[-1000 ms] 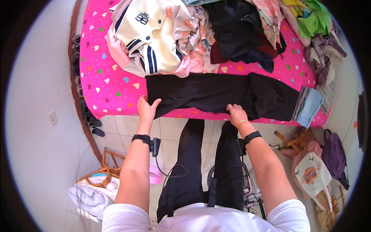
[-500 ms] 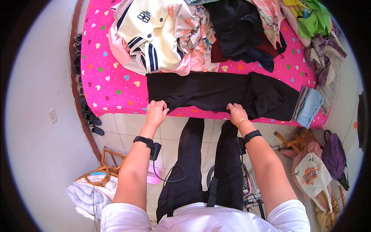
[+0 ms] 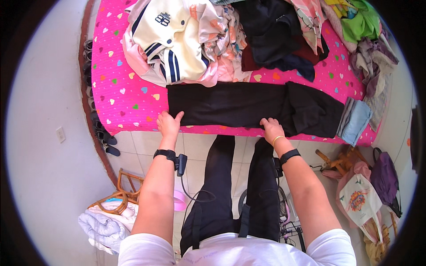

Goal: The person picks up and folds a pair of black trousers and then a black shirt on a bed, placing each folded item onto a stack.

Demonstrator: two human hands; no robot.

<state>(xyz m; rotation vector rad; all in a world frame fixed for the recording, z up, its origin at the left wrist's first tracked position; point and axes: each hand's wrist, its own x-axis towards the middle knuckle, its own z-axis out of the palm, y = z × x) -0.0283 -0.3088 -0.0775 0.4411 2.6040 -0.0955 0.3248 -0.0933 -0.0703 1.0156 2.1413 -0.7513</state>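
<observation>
A pair of black trousers [image 3: 230,104] lies lengthwise along the near side of the bed, its left part smooth and flat, its right part bunched in folds. My left hand [image 3: 168,124] is at the near left corner of the cloth, thumb spread from the fingers, the thumb tip against the trousers' edge. Along the near edge, farther right, my right hand [image 3: 271,128] has its fingers closed on the fabric. Touching the trousers' right end are folded grey and light blue clothes [image 3: 356,119].
The bed has a pink heart-patterned sheet [image 3: 117,99]. Behind the trousers are a cream jacket [image 3: 171,40], dark clothes [image 3: 275,35] and a green garment [image 3: 361,22]. Shoes [image 3: 104,137] line the left wall. A rattan chair [image 3: 120,199] stands lower left; bags [image 3: 359,199] hang lower right.
My left hand has shifted left to the trousers' corner, and its thumb and fingers have parted. Wrinkles in the left part have smoothed out. The right hand has stayed put.
</observation>
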